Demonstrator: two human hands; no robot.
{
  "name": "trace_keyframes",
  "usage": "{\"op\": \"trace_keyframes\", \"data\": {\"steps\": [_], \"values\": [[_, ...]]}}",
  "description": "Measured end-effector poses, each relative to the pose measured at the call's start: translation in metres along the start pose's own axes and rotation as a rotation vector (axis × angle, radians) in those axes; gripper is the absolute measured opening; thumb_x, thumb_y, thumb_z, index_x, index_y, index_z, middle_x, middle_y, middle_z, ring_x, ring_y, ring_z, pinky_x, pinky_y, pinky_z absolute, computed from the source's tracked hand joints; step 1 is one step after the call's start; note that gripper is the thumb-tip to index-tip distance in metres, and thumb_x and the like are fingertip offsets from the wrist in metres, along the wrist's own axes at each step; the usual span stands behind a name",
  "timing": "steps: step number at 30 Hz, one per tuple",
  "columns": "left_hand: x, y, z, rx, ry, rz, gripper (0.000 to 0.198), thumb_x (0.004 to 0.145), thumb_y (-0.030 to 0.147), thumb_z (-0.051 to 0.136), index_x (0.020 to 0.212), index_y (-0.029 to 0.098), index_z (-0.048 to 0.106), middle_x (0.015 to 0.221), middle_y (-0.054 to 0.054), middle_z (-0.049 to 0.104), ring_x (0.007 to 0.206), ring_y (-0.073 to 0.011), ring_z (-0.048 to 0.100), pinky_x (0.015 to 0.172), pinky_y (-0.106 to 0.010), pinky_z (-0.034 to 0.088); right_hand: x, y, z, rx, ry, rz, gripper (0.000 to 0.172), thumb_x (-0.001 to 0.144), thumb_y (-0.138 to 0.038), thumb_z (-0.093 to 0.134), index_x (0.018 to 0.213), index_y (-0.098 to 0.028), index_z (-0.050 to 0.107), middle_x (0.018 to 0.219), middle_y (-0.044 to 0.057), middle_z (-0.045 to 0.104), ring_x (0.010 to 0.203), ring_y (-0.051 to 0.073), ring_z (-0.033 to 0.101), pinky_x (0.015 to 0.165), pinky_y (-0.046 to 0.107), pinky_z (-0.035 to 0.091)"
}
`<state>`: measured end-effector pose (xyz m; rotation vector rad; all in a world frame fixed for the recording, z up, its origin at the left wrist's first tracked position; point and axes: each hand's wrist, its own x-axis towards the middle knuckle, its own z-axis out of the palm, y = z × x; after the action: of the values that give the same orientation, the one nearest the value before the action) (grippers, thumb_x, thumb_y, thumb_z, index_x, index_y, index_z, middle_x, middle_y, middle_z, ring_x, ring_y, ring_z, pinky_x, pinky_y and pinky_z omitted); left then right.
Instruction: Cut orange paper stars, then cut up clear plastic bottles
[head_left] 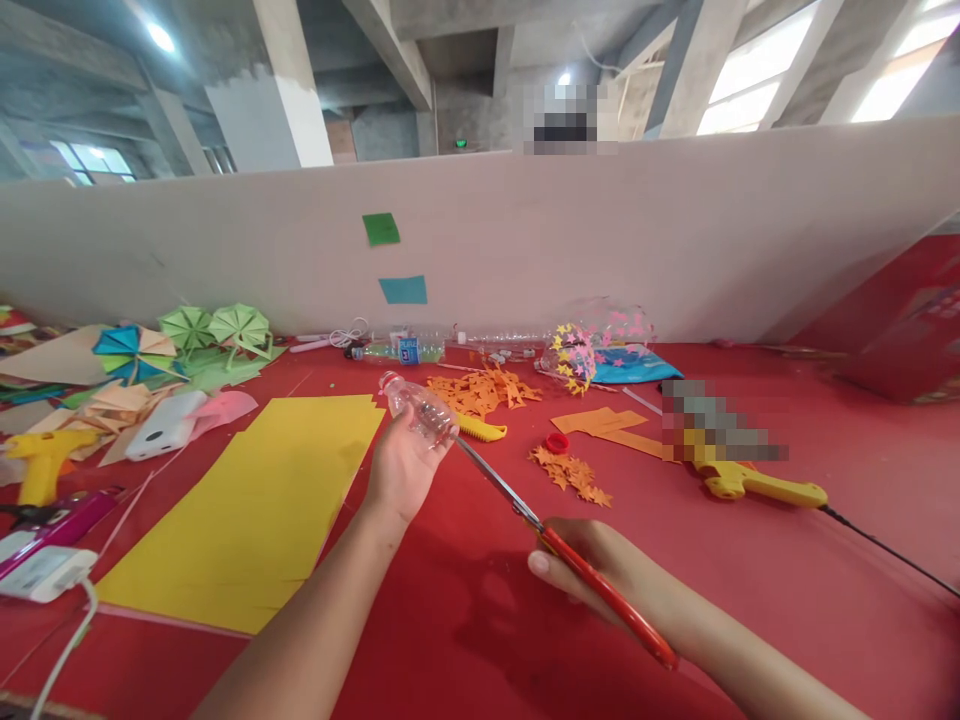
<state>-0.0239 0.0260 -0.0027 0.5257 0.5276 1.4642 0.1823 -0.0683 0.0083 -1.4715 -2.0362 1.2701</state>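
Observation:
My left hand grips a clear plastic bottle, its neck pointing up and to the left. In my right hand is a pair of scissors with red handles. Their long metal blades reach up and left to the bottle's lower right end and appear to touch it. Whether the blade tips are inside the plastic I cannot tell. Just behind the bottle lie a yellow-handled tool and a pile of orange paper cut-outs. Right of the blades sit orange paper stars and a red ring.
Yellow paper sheets lie at left, with folded paper umbrellas behind. Yellow glue guns rest at right and far left, with cords. Plastic bottles and a star-covered clear piece line the white partition.

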Motion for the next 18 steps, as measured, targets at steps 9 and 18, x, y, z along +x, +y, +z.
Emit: {"op": "trace_keyframes", "data": {"steps": [9,18], "values": [[-0.003,-0.005,0.002,0.0,-0.041,-0.026,0.019,0.079,0.027,0.061,0.096,0.018,0.06,0.089,-0.005,0.064,0.085,-0.0178,0.061,0.087,-0.037,0.046,0.0,0.003,0.002,0.057,-0.024,0.035,0.054,0.082,-0.07,0.041,0.063,-0.02,0.034,0.057,-0.006,0.035,0.05,0.008,0.035,0.046,0.021,0.023],[-0.007,-0.015,0.003,0.048,-0.112,-0.066,0.024,0.08,0.03,0.063,0.102,0.021,0.058,0.097,-0.005,0.063,0.093,-0.0181,0.06,0.092,-0.037,0.043,0.0,0.003,0.003,0.114,-0.026,0.079,0.053,0.081,-0.07,0.041,0.066,-0.02,0.036,0.06,-0.004,0.045,0.045,0.005,0.036,0.043,0.019,0.027]]}}
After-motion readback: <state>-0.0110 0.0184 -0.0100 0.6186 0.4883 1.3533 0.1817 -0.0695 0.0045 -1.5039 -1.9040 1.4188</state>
